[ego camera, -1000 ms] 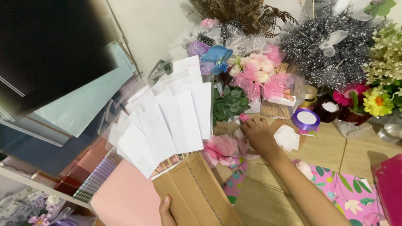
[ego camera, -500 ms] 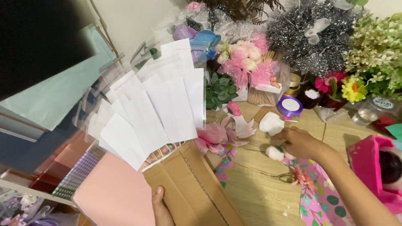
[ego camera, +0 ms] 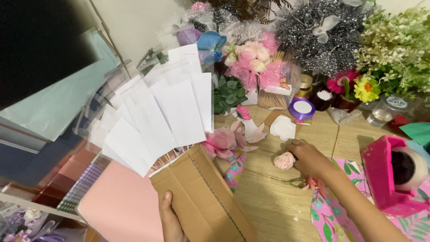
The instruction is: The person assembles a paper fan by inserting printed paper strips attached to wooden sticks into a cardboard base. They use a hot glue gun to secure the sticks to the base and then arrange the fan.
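Meanwhile, the right hand (ego camera: 309, 157) closes its fingers around a small pink rose (ego camera: 285, 160) low over the wooden surface (ego camera: 273, 201), beside patterned pink wrapping paper (ego camera: 333, 210). The left hand (ego camera: 172, 219) grips a cardboard box (ego camera: 201, 197) holding a fan of white paper sleeves (ego camera: 156, 116).

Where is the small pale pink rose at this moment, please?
In the head view, the pale pink rose lies on the wooden table, right of centre, at the fingertips of the right hand, below the white paper scrap.
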